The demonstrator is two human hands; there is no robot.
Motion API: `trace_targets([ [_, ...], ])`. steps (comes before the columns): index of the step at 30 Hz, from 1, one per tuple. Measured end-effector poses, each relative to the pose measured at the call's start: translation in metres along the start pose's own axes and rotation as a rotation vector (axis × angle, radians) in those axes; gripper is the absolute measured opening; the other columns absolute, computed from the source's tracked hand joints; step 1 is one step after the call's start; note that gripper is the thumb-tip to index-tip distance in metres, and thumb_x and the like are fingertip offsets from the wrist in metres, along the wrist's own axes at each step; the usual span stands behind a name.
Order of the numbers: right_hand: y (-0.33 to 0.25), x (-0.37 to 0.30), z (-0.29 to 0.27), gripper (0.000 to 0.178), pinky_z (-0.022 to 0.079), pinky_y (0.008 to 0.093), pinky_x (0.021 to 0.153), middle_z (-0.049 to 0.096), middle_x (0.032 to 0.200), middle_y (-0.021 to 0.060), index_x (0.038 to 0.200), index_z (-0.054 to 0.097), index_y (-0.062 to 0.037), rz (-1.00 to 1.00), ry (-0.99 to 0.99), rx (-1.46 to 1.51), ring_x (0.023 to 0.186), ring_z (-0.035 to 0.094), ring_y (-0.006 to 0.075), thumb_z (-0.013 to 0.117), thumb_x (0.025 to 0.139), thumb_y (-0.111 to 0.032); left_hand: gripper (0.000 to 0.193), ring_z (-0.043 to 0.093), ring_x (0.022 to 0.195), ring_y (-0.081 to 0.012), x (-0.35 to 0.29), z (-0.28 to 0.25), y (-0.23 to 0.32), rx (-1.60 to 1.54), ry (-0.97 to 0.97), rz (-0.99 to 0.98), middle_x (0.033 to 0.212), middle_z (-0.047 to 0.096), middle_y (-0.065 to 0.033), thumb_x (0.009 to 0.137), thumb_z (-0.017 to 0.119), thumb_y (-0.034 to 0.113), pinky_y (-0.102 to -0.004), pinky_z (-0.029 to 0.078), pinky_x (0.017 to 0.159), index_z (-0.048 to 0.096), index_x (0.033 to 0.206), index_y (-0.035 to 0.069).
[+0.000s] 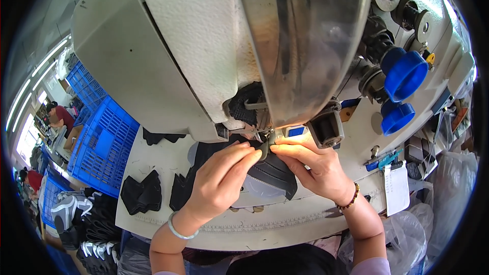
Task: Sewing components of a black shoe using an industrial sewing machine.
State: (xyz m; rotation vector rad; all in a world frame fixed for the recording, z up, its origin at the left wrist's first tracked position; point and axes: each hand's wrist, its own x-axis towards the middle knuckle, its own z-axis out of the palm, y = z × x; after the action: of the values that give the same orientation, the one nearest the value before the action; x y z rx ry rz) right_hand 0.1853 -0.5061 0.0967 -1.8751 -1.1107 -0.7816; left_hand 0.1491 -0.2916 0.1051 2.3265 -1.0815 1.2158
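Observation:
At the needle area of a sewing machine [204,35], both my hands pinch a black shoe-upper piece [277,170] whose pale grey underside shows along its lower edge. My left hand [219,175] has thumb and index finger closed on it just left of the presser foot [265,147]. Close on the other side, my right hand [318,168] presses its fingertips together on the same piece under the lamp's glow. The needle tip and the exact seam are hidden by the machine head and my fingers. More black cut pieces [141,192] lie on the white table to the left.
A clear plastic shield [310,40] hangs over the sewing spot. Blue-topped thread holders [405,74] stand at right, near small tools [383,159] and a white card [396,188]. Blue crates [104,145] and stacked shoe parts [97,219] are left; a person [63,117] is beyond.

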Motion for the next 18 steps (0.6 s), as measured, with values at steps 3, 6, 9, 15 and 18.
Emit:
trace_targets([
  [3,-0.002,-0.001,0.0,0.025,0.053,0.0305,0.069,0.068,0.106,0.0115,0.106,0.069,-0.004,0.054,-0.016,0.023,0.082,0.067,0.0256,0.071,0.082,0.003,0.029,0.069,0.088,-0.0269,-0.001,0.005,-0.001,-0.033,0.087,-0.086,0.097,0.066,-0.0116,0.073,0.072,-0.004,-0.033,0.059,0.077,0.069,0.102,-0.003],
  [6,-0.002,-0.001,0.0,0.026,0.053,0.0304,0.069,0.068,0.106,0.0115,0.106,0.069,-0.0036,0.069,-0.023,0.066,0.083,0.067,0.0251,0.071,0.082,0.003,0.026,0.069,0.09,-0.026,-0.003,0.006,-0.004,0.074,0.081,0.078,0.097,0.066,-0.0108,0.075,0.071,-0.003,-0.0325,0.06,0.078,0.07,0.101,-0.003],
  [9,-0.003,-0.001,0.0,0.026,0.053,0.0315,0.07,0.068,0.106,0.0113,0.106,0.069,-0.0033,0.081,-0.017,0.082,0.084,0.067,0.0251,0.071,0.082,0.003,0.025,0.068,0.094,-0.0246,-0.004,0.004,-0.007,0.151,0.032,0.177,0.098,0.067,-0.0103,0.076,0.069,-0.002,-0.0316,0.06,0.08,0.071,0.101,-0.003],
  [15,-0.002,-0.001,0.001,0.026,0.053,0.0329,0.073,0.068,0.106,0.011,0.106,0.069,-0.0036,0.05,-0.003,0.062,0.085,0.067,0.0255,0.072,0.081,0.003,0.03,0.06,0.113,-0.026,-0.006,-0.012,-0.001,0.111,-0.24,0.101,0.117,0.06,-0.0111,0.082,0.064,0.007,-0.0354,0.056,0.092,0.068,0.11,-0.001],
  [18,-0.002,-0.003,0.002,0.025,0.053,0.0328,0.073,0.068,0.106,0.0105,0.105,0.07,-0.0047,0.027,-0.011,-0.027,0.084,0.067,0.025,0.072,0.081,0.002,0.031,0.058,0.115,-0.025,-0.004,-0.011,-0.003,0.199,-0.207,0.173,0.115,0.06,-0.0092,0.081,0.064,0.006,-0.0351,0.056,0.095,0.068,0.111,0.0],
])
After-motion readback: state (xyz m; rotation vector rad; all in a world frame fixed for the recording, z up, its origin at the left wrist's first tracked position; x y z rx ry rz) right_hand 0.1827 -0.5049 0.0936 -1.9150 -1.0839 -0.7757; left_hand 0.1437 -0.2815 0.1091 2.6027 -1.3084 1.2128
